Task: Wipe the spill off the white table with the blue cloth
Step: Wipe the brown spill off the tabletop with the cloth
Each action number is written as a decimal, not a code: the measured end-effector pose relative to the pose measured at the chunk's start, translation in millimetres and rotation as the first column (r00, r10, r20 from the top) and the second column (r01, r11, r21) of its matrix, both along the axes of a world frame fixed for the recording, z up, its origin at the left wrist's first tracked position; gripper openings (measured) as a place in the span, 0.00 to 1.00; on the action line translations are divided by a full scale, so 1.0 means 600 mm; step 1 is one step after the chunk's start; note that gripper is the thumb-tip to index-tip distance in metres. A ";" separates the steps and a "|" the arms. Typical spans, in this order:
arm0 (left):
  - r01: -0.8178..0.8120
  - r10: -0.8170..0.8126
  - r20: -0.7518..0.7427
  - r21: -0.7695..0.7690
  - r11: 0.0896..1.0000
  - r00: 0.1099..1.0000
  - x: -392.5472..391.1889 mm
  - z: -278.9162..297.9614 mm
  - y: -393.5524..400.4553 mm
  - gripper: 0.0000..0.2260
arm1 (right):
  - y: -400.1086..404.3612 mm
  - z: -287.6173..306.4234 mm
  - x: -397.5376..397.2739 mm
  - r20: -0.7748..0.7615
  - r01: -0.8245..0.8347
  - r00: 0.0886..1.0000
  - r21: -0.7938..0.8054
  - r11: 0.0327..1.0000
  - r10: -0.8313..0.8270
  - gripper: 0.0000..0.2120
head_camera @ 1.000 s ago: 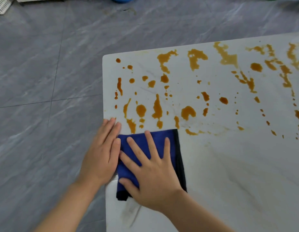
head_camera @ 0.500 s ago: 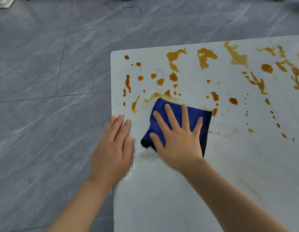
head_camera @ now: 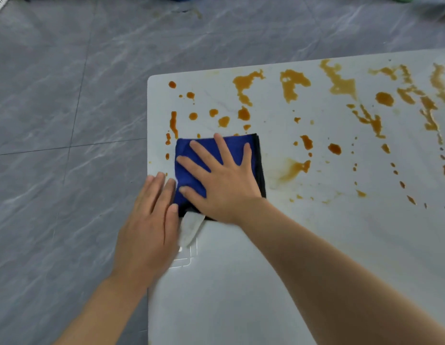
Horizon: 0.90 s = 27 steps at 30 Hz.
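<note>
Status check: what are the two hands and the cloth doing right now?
Right hand flat on blue cloth. Left hand flat at white table edge. Orange-brown spill remains. Nothing blocking.

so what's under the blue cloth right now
The blue cloth lies flat on the white table under the right hand. Whether any spill remains beneath it is hidden by the cloth.

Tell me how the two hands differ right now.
The right hand lies flat on the blue cloth with fingers spread; the left hand has fingers together. The left hand sits at the white table edge beside the cloth, the right further in. Both are bare, palm down.
</note>
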State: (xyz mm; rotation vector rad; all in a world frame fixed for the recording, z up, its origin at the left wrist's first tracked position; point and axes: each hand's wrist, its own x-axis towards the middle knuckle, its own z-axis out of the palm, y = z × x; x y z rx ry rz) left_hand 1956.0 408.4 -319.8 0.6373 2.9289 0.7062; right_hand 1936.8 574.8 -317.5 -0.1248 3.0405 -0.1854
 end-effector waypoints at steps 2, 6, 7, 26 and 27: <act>0.001 -0.001 -0.012 -0.054 0.999 1.000 0.001 0.003 0.000 0.28 | 0.028 -0.001 -0.010 0.000 0.098 0.995 0.001 0.995 -0.098 0.29; 0.009 -0.006 0.022 -0.115 0.993 1.000 0.001 0.004 -0.001 0.29 | 0.108 0.001 0.035 0.037 0.379 0.924 0.010 0.925 -0.380 0.31; 0.007 -0.004 0.030 -0.118 0.993 1.000 0.000 0.004 -0.002 0.30 | 0.112 0.002 0.059 0.051 0.420 0.906 0.019 0.908 -0.420 0.32; 0.003 0.002 0.028 -0.146 0.989 1.000 -0.001 0.006 -0.003 0.29 | 0.185 0.011 0.153 0.150 0.580 0.801 0.047 0.813 -0.580 0.31; 0.003 0.003 0.036 -0.140 0.990 0.999 -0.001 0.006 -0.002 0.30 | 0.158 0.011 0.174 0.139 0.552 0.821 0.055 0.832 -0.554 0.31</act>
